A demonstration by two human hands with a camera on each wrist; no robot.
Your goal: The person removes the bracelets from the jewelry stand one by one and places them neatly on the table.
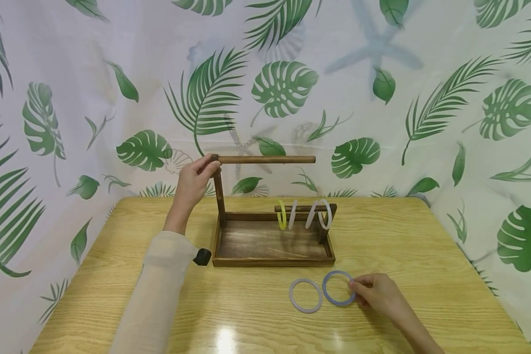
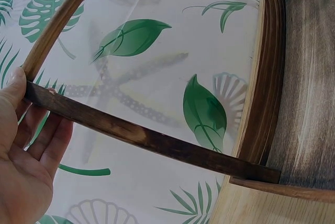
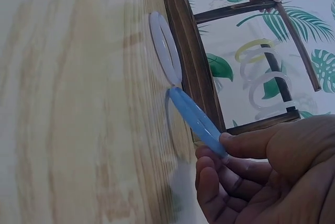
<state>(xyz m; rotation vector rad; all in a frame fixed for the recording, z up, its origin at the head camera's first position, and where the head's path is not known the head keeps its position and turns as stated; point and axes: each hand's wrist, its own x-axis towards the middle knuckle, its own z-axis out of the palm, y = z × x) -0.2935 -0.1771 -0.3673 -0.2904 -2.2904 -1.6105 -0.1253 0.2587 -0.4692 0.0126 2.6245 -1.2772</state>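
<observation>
My left hand (image 1: 192, 182) grips the top corner of a dark wooden bracelet stand (image 1: 274, 263), where the tall post (image 2: 136, 134) meets the upper rod (image 1: 267, 160). No bangle hangs on that upper rod. A yellow bangle (image 1: 284, 216) and several whitish bangles (image 1: 293, 215) hang from the lower rod (image 1: 270, 209) on the right. In front of the stand, my right hand (image 1: 378, 295) pinches the right edge of a blue bangle (image 1: 325, 290) between thumb and fingers. The blue bangle tilts up from the table in the right wrist view. Beside it lies a pale lavender bangle (image 1: 291, 295).
The stand's shallow tray base (image 1: 216, 246) sits on a light wooden table (image 1: 425, 246). Behind it hangs a white cloth (image 1: 314, 132) with green leaf prints. A black wrist device (image 1: 202, 256) is by my left sleeve.
</observation>
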